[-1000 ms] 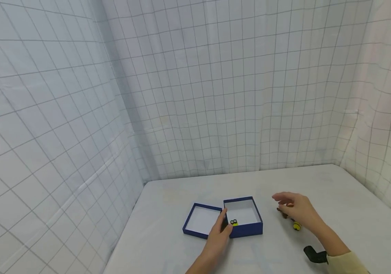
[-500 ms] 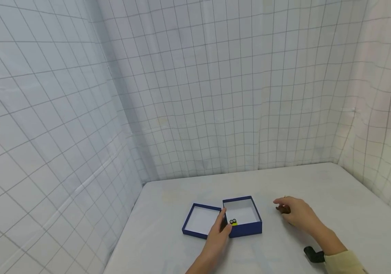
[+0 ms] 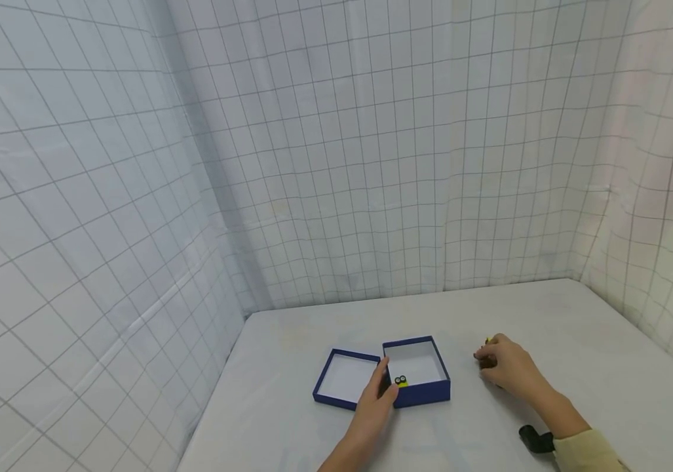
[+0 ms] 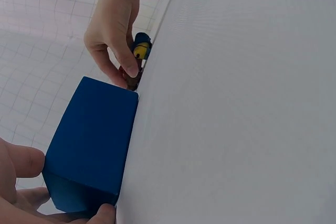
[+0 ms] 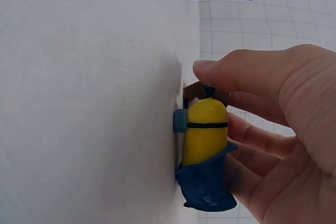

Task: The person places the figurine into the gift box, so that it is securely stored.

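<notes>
My left hand (image 3: 371,405) grips the near-left corner of an uncovered blue box (image 3: 423,393) with a white inside. In the left wrist view its fingers and thumb lie around the end of the box (image 4: 92,140). Within the box sits a small yellow figure (image 3: 402,384) with two round eyes. Right of the box, my right hand (image 3: 512,368) pinches a small brown figure (image 3: 487,361) at the tabletop, partly hidden by the fingers. Under that palm a yellow minion figure (image 5: 205,142) with blue clothing lies on its side on the table.
A blue-rimmed lid (image 3: 336,400), white inside, lies left of the box. A black bent object (image 3: 535,440) rests near the right sleeve (image 3: 588,452). White sheets with a grid pattern (image 3: 342,164) stand behind and beside the white table (image 3: 289,334).
My right hand has lowered around the brown figure, and its fingers have closed on it. The left hand stays on the box corner.
</notes>
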